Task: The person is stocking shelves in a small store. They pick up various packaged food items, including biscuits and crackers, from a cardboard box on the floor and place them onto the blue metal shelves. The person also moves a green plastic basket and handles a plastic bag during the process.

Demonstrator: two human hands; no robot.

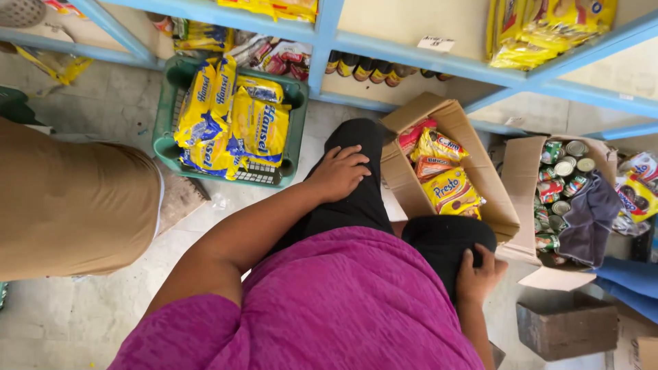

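Crouching on pale tiled floor [82, 315] beside blue shelving [384, 48], snack-filled cardboard box [473, 164].

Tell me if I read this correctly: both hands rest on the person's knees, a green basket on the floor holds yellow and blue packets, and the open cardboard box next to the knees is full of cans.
One detail is wrong. In the head view, the cardboard box beside the knees holds yellow and orange snack packets, not cans; the cans sit in the box further right. The left hand and right hand do rest on the knees, and the green basket holds yellow and blue packets.

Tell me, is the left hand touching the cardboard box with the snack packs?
Apart. In the head view the left hand rests on the black-clad knee, and a strip of black fabric shows between its fingers and the box.
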